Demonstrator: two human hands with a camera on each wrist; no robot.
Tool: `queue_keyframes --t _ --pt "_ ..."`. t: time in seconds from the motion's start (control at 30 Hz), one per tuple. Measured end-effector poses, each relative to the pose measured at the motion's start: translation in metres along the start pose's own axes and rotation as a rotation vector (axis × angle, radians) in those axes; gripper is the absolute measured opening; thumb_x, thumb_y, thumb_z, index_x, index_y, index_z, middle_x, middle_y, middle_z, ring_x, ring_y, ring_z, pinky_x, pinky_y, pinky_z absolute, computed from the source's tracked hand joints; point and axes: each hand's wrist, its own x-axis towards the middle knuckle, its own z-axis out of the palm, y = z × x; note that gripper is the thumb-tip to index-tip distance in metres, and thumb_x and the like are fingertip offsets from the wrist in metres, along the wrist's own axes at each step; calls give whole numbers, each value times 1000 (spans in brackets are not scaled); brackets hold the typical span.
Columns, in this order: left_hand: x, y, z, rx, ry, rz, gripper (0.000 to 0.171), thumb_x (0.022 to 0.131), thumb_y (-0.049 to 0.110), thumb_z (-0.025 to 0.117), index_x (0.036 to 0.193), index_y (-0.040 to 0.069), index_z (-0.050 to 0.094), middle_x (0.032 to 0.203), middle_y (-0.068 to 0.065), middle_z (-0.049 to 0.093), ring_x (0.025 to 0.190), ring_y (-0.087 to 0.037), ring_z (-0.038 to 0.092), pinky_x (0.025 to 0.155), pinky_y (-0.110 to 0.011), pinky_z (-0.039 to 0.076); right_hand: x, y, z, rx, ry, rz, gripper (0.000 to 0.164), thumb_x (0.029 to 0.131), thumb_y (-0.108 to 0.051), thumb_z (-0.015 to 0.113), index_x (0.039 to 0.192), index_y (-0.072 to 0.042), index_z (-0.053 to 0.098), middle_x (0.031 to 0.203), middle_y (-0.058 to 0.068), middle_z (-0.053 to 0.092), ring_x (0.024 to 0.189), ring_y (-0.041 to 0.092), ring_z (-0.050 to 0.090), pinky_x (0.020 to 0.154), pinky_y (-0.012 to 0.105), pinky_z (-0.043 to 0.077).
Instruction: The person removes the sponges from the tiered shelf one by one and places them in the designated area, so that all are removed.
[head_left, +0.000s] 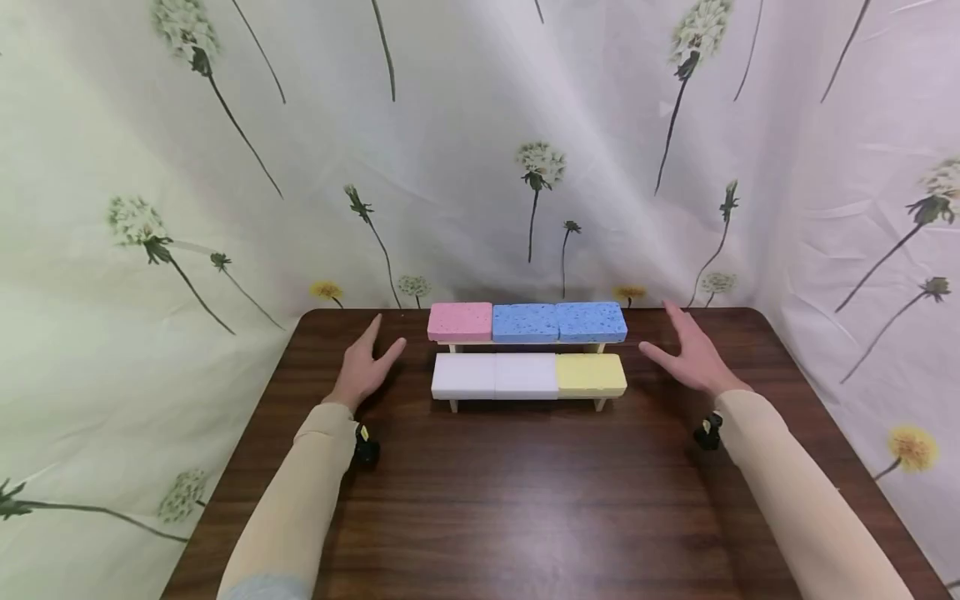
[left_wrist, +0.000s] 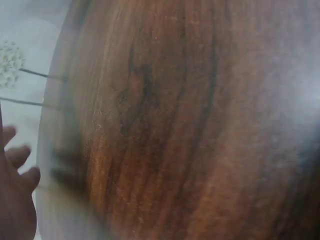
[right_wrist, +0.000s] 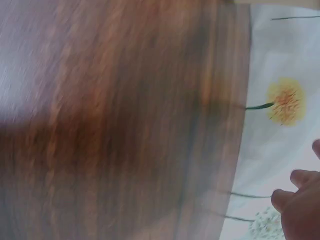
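Left wrist view: we lose part of the left hand off the edge. Right wrist view: right hand likewise cropped, table blurred. Head view: sleeves run out at the bottom; we can't make out the small wrist devices.

Setting: draped enclosure, room type unclear
Table: dark wood-grain top
Dandelion-print cloth: white, hung behind table and along both sides

Flat on the far pale stand lie a speckled pink sponge at left and two speckled blue sponges to its right. The near stand bears two white blocks at left, a yellow block at right.
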Motion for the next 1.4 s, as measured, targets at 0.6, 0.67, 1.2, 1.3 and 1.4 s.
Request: queue_keyframes --t 0.6,0.67,1.2,1.3,1.4 --pt "-27 31 27 -689 -325 157 67 105 6 64 162 -1 30 159 -31 41 141 -51 47 103 -23 53 15 -56 -2 66 -101 -15 99 98 -63 65 171 -25 9 176 9 13 159 42 17 122 70 23" --pt "-30 34 30 -709 -382 160 77 101 11 72 163 1 28 161 -30 38 145 -49 43 106 -25 52 17 -60 -1 76 -103 -26 99 97 -61 67 170 -23 13 175 10 18 159 41 19 122 70 24" --pt "-37 46 51 -676 -453 65 99 82 -9 85 162 3 27 162 -20 38 147 -38 43 107 -30 52 28 -77 2 56 -160 -55 103 95 -58 73 169 -14 19 172 17 24 156 44 27 122 67 28" --pt "-37 46 52 -643 -447 74 94 84 -6 85 160 3 30 161 -20 40 147 -37 44 109 -32 51 28 -77 2 54 -164 -56 102 94 -58 74 169 -13 21 171 19 27 154 44 29 121 67 30" --pt "-38 46 52 -617 -447 71 90 85 -4 86 159 3 34 160 -19 41 147 -36 44 109 -31 51 30 -75 2 57 -163 -54 100 94 -57 75 168 -12 23 170 20 29 154 44 31 121 66 31"
